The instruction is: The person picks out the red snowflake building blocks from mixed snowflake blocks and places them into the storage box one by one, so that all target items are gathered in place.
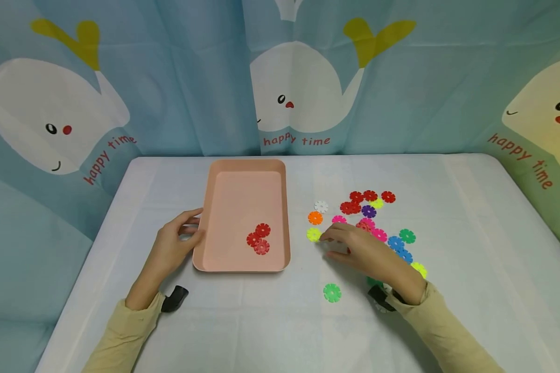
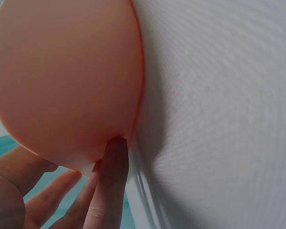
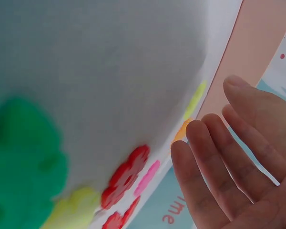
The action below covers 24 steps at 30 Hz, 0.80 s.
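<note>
A pink tray (image 1: 242, 207) lies on the table at centre left, with red flower-shaped plastic discs (image 1: 262, 230) in its lower right part. At the tray's left wall, my left hand (image 1: 170, 247) touches with nearly straight fingers; the left wrist view shows its fingertips (image 2: 117, 145) against the tray's outer side (image 2: 66, 81). My right hand (image 1: 366, 254) hovers over the scattered discs, its fingertips beside a yellow disc (image 1: 313, 234). In the right wrist view its relaxed fingers (image 3: 200, 138) are apart with nothing between them. Forearm and hand hide some discs.
Right of the tray lie an orange disc (image 1: 315, 218), a white disc (image 1: 321, 206), a purple disc (image 1: 368, 211), and several red, pink, blue and green ones. A lone green disc (image 1: 332, 292) sits nearer the front. A whale-print curtain (image 1: 205, 93) hangs behind the table.
</note>
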### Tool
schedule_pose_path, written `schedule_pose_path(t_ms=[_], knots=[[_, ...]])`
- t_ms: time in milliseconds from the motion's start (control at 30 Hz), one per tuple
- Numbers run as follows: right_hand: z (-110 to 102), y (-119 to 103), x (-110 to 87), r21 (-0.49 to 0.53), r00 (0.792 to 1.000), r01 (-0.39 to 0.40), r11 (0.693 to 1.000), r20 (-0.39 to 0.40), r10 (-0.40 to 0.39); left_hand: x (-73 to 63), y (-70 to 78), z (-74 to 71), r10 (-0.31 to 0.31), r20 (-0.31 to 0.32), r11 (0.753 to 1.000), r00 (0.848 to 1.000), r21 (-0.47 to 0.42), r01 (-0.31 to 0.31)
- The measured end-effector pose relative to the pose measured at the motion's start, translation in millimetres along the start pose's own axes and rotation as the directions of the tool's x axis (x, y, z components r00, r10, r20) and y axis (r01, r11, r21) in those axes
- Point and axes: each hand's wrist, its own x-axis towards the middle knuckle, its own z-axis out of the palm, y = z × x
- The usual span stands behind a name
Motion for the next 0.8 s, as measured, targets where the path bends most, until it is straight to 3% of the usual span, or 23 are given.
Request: schedule_pose_path(t_ms=[800], knots=[[-10,20,-21.2,-0.061,1.000,-0.027,0.998,-0.011,0.027,1.0,-0.4,0.2,0.000,0.000,1.000,1.000,-0.001,0.000]])
